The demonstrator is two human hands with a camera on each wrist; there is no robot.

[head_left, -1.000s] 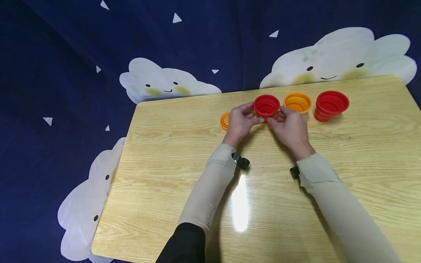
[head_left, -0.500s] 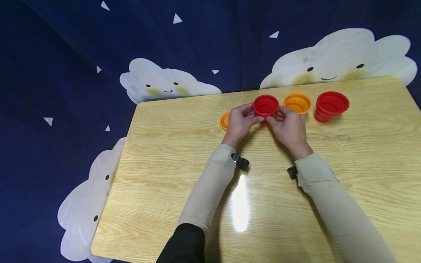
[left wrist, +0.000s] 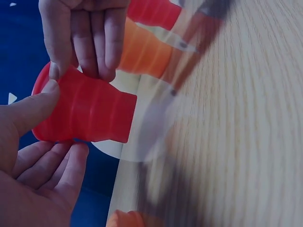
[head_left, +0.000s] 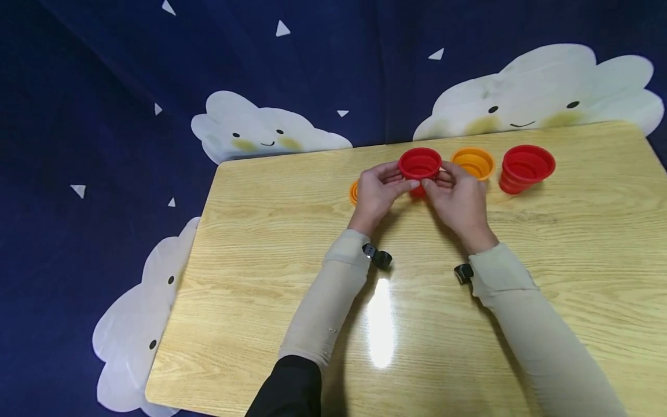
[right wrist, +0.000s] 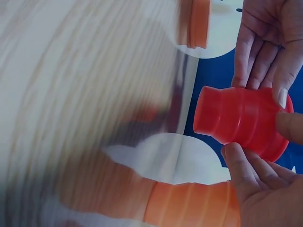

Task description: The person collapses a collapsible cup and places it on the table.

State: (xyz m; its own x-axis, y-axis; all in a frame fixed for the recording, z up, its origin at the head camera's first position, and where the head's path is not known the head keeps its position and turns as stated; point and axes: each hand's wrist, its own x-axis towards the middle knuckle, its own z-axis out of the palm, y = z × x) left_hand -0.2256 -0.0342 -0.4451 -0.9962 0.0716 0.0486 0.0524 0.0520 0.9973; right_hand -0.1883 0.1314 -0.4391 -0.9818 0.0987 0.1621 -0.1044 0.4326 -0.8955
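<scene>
A red collapsible cup (head_left: 420,164), stretched out to its stepped, tapered form, is held between both hands above the table. My left hand (head_left: 376,191) grips its left side, thumb near the rim and fingers along the wall. On the opposite side my right hand (head_left: 460,200) grips it the same way, the two thumbs close together at the front. Both wrist views show the red cup's ribbed wall (left wrist: 94,109) and narrow base, with a gap between base and tabletop. An orange collapsible cup (head_left: 473,162) stands just behind my right hand.
A second red cup (head_left: 526,168), extended, stands right of the orange one. A flattened orange cup (head_left: 354,193) lies left, partly hidden by my left hand. The wooden table (head_left: 250,260) ends at a dark blue cloth (head_left: 312,52) with cloud prints.
The held red cup has shifted slightly left and its rim has tipped a little, with more of the wall below showing. Both hands keep their grip; the other cups stay put.
</scene>
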